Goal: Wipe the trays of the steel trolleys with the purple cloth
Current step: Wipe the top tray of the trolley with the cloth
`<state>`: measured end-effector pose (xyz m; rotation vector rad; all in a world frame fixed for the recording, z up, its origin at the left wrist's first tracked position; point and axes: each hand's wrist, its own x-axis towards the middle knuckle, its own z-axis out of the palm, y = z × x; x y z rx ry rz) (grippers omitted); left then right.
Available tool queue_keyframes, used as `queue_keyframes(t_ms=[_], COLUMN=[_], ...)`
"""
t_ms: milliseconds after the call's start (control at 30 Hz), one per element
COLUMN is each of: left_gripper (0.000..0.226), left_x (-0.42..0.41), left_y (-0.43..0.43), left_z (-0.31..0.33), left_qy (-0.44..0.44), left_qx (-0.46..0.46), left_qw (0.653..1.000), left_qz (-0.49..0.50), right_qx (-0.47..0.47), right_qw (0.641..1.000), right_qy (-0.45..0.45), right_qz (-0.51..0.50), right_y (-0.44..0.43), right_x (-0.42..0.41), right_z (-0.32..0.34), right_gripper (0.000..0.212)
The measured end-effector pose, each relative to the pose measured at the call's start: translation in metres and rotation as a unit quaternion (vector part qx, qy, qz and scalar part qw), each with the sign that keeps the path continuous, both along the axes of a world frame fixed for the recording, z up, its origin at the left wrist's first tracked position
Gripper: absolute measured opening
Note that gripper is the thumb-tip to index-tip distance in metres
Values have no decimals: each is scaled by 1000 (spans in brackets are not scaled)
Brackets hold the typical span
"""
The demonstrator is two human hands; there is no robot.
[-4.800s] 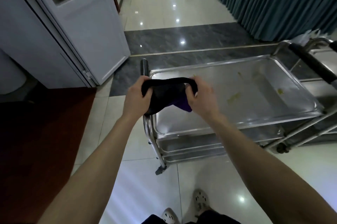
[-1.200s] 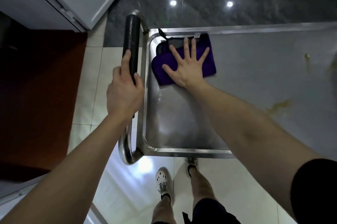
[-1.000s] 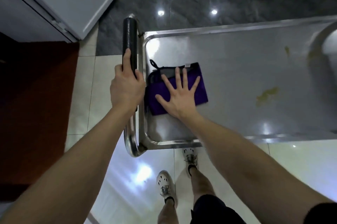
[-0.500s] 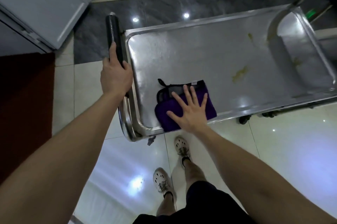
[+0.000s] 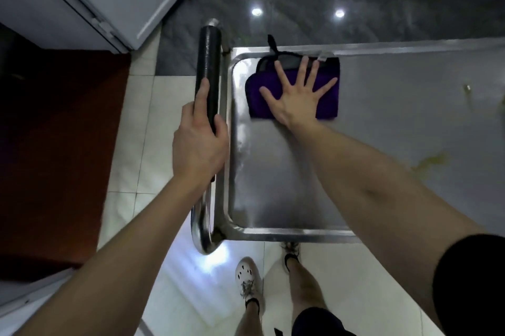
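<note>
While left hand [image 5: 200, 141] grips handle [image 5: 209, 57] | right hand [image 5: 296, 96] flat on purple cloth [image 5: 329, 103] | cloth moved to tray [image 5: 273, 171] far corner

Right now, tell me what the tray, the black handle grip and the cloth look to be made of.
Tray: steel, brushed and shiny, by its grey sheen and light streaks. Handle grip: probably rubber or foam, a black sleeve with a dull gloss over a polished metal tube. Purple cloth: soft fabric, perhaps microfibre, with darker edging and a loop.
</note>
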<state>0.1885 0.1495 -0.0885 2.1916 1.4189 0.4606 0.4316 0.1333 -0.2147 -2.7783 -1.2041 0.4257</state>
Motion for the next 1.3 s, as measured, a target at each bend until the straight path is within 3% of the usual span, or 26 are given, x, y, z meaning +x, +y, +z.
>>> queue_keyframes(t_ms=[167,367,667,800,1000,1167,1200,1300], left_gripper=[69,68,66,69,70,70,70,70], left_x=[-1,-1,3,2,1,0,0,1], left_y=[2,1,2,2,4,5,6,5], left_z=[-4,-2,6,5,4,3,2,2], left_qy=[16,6,10,10,19,10,9,16], left_qx=[14,12,-4,-12,-13,-14,-13,-6], left_qw=[1000,1000,1000,1000,1000,1000,1000,1000], left_qz=[8,3,-10,-8,-13,-19,-16,-9], right_qx=[14,17,67,48,27,0,-6,1], right_qw=[997,997,990,991,982,964,972,1000], right_qy=[-23,-19,-21,-24,-15,-37,-37,-13], right_qz=[68,69,121,123,188,264,231,-6], right_y=[76,72,-114,-165,-206,-247,-242,-199], right_x=[-29,-38,-187,-238,-188,-46,-17,11], right_z=[-3,-7,-11,-13,-6,9,12,14], right_gripper=[95,86,75,73,72,74,75,79])
